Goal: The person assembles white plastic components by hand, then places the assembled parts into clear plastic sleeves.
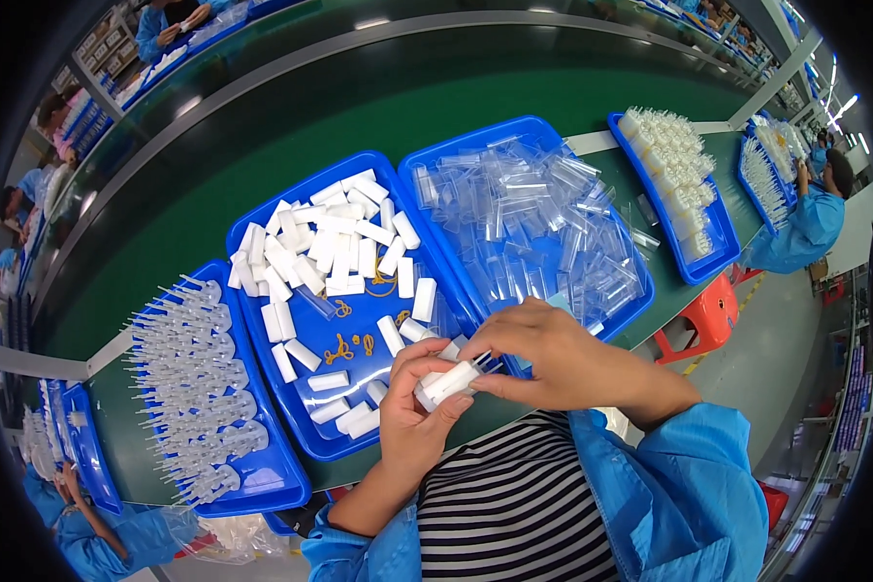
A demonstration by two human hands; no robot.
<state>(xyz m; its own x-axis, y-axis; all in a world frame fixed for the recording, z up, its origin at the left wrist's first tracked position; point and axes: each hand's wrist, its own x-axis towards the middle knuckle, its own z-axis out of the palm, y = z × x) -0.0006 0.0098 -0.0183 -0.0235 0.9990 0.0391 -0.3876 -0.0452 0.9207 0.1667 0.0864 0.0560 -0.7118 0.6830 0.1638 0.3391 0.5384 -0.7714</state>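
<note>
Left hand (412, 412) pinches a white block (448, 382) between thumb and fingers, while the right hand (543, 354) pinches at its other end. On my feed I see it held just before the blocks tray (332, 450) and the neighbouring sleeves tray (550, 242), heaped with clear sleeves (519, 199).

Open lane: flat green table (407, 112) beyond far tray rims. Blue plastic tray of white blocks (306, 320) and blue plastic tray of clear tubes (514, 124) stand side by side, scant room between. Bare patch in block tray, interrupted by curled yellow-brown bands (339, 349). Spiky translucent plastic parts (189, 373) crowd left side. Left grip (417, 412) and right grip (543, 354) obstruct near inner corners.
</note>
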